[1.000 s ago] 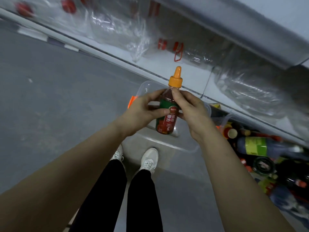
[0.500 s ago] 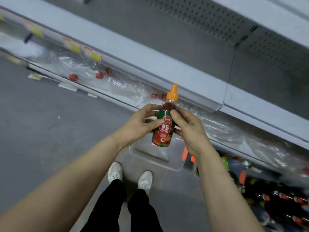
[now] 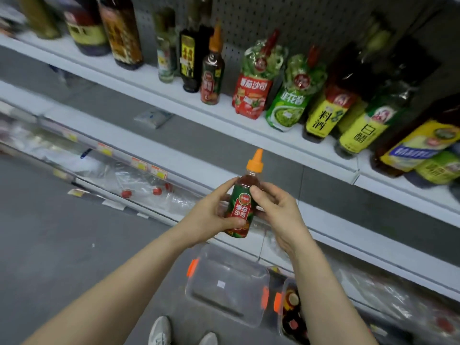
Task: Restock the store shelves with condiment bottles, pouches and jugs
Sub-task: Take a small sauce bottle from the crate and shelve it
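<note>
In front of the shelving, at chest height, the left hand (image 3: 211,217) wraps its fingers around the lower body of a small red sauce bottle with a green label and orange nozzle cap (image 3: 242,207), while the right hand (image 3: 278,215) pinches its shoulder. The bottle stands nearly upright, above a clear plastic bin with orange latches (image 3: 229,287) on the grey floor (image 3: 62,245). On the white upper shelf (image 3: 154,80) beyond stands a matching bottle (image 3: 212,70), beside a red stand-up pouch (image 3: 254,90) and a green pouch (image 3: 291,100).
</note>
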Demonstrator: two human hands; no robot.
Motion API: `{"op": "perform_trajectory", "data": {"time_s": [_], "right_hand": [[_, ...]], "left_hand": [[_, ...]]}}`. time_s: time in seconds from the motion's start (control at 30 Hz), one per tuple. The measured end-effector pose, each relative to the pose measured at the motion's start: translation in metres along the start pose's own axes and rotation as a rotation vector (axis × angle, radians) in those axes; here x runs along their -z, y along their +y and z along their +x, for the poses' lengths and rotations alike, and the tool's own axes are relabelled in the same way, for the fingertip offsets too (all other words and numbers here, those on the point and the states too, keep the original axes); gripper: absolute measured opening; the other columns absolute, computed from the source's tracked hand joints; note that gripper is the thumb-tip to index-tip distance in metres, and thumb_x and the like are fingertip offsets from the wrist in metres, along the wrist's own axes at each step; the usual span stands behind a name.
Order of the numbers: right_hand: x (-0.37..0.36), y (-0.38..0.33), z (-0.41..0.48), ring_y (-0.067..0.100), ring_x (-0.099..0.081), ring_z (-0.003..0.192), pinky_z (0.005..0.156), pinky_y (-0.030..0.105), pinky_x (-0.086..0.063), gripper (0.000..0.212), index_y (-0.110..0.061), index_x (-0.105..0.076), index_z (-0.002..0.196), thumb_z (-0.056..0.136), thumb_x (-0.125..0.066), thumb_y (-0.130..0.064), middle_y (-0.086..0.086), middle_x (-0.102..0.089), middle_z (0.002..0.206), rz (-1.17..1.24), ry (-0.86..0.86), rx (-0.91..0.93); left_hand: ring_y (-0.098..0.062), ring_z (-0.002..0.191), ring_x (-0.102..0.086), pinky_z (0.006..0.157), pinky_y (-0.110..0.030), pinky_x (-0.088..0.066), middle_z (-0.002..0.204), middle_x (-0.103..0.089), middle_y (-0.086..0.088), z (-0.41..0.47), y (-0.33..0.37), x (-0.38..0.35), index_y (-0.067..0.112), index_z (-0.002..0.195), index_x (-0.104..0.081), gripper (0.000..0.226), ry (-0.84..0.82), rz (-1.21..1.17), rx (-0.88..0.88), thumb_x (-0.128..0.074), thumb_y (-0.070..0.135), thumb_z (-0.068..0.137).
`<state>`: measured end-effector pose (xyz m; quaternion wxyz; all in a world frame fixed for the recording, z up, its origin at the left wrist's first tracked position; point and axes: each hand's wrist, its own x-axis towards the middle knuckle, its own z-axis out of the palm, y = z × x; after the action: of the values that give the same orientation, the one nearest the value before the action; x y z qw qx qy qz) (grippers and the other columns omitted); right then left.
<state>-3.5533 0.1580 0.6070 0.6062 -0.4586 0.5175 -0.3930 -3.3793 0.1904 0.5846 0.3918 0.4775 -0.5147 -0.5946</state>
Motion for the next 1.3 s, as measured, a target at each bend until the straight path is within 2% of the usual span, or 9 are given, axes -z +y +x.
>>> {"op": "perform_trajectory", "data": {"time_s": [0.1, 0.2, 0.33, 0.43, 0.6, 0.8, 0.97, 1.1, 1.3], "right_hand": [[0.0, -0.031, -0.009, 0.013, -0.071, 0.107, 0.08, 0.021, -0.058, 0.028, -0.026, -0.071, 0.111, 0.088, -0.076, -0.013, -0.004, -0.076, 0.11, -0.032, -0.075, 0.074], [-0.003, -0.058, -0.014, 0.008, -0.071, 0.105, 0.079, 0.018, -0.056, 0.039, -0.026, -0.069, 0.114, 0.082, -0.081, -0.008, -0.008, -0.076, 0.11, -0.048, -0.108, 0.132], [-0.01, -0.086, -0.017, 0.013, -0.071, 0.107, 0.086, 0.024, -0.058, 0.049, -0.015, -0.065, 0.125, 0.08, -0.082, -0.005, 0.002, -0.074, 0.116, -0.063, -0.107, 0.195], [-0.019, -0.1, -0.019, 0.012, -0.07, 0.11, 0.092, 0.03, -0.058, 0.051, -0.018, -0.064, 0.126, 0.08, -0.083, -0.007, 0.001, -0.072, 0.12, -0.073, -0.117, 0.215], [-0.039, -0.114, -0.01, 0.006, -0.07, 0.105, 0.08, 0.019, -0.057, 0.053, -0.02, -0.062, 0.123, 0.078, -0.084, -0.004, -0.002, -0.072, 0.119, -0.121, -0.135, 0.238], [-0.072, -0.119, 0.028, 0.006, -0.072, 0.096, 0.069, 0.016, -0.056, 0.046, -0.026, -0.065, 0.11, 0.075, -0.087, -0.007, -0.01, -0.076, 0.1, -0.181, -0.036, 0.254], [-0.102, -0.126, 0.064, 0.004, -0.07, 0.096, 0.079, 0.019, -0.055, 0.044, -0.032, -0.065, 0.104, 0.074, -0.088, -0.01, -0.014, -0.074, 0.103, -0.275, 0.062, 0.331], [-0.127, -0.132, 0.095, 0.001, -0.068, 0.098, 0.083, 0.02, -0.055, 0.047, -0.04, -0.062, 0.101, 0.075, -0.087, -0.01, -0.017, -0.071, 0.104, -0.294, 0.145, 0.365], [-0.149, -0.127, 0.125, 0.009, -0.067, 0.105, 0.09, 0.027, -0.055, 0.051, -0.045, -0.059, 0.101, 0.075, -0.087, -0.012, -0.017, -0.069, 0.108, -0.293, 0.259, 0.348]], "left_hand": [[-0.022, 0.099, -0.072, 0.082, -0.032, -0.06, 0.13, -0.055, -0.006, -0.006, 0.032, 0.003, 0.034, 0.15, -0.034, 0.089, 0.035, 0.016, -0.034, -0.079, 0.003, 0.08], [-0.02, 0.097, -0.073, 0.078, -0.031, -0.06, 0.129, -0.055, -0.002, -0.013, 0.058, 0.007, 0.034, 0.15, -0.035, 0.088, 0.045, 0.019, -0.098, -0.079, 0.004, 0.08], [-0.019, 0.099, -0.072, 0.079, -0.032, -0.06, 0.128, -0.056, 0.004, -0.019, 0.083, 0.011, 0.035, 0.147, -0.038, 0.084, 0.085, 0.047, -0.168, -0.079, 0.004, 0.08], [-0.019, 0.103, -0.071, 0.085, -0.037, -0.06, 0.13, -0.056, 0.001, -0.023, 0.095, 0.018, 0.032, 0.144, -0.04, 0.081, 0.13, 0.057, -0.191, -0.08, 0.005, 0.08], [-0.006, 0.101, -0.069, 0.076, -0.02, -0.057, 0.126, -0.058, 0.01, -0.019, 0.108, 0.041, 0.029, 0.135, -0.045, 0.07, 0.186, 0.085, -0.211, -0.082, 0.007, 0.078], [-0.003, 0.105, -0.068, 0.082, -0.019, -0.056, 0.128, -0.058, 0.008, 0.015, 0.108, 0.086, 0.035, 0.127, -0.047, 0.064, 0.162, 0.104, -0.244, -0.08, 0.007, 0.08], [0.0, 0.105, -0.066, 0.082, -0.016, -0.054, 0.121, -0.062, 0.005, 0.051, 0.108, 0.128, 0.038, 0.122, -0.047, 0.066, 0.154, 0.147, -0.269, -0.079, -0.001, 0.079], [0.003, 0.104, -0.065, 0.083, -0.013, -0.052, 0.119, -0.064, 0.012, 0.085, 0.112, 0.161, 0.043, 0.121, -0.047, 0.069, 0.129, 0.194, -0.295, -0.078, -0.001, 0.078], [-0.002, 0.107, -0.064, 0.091, -0.024, -0.055, 0.117, -0.065, 0.013, 0.12, 0.111, 0.19, 0.043, 0.121, -0.047, 0.069, 0.1, 0.288, -0.327, -0.077, -0.003, 0.079]]}}
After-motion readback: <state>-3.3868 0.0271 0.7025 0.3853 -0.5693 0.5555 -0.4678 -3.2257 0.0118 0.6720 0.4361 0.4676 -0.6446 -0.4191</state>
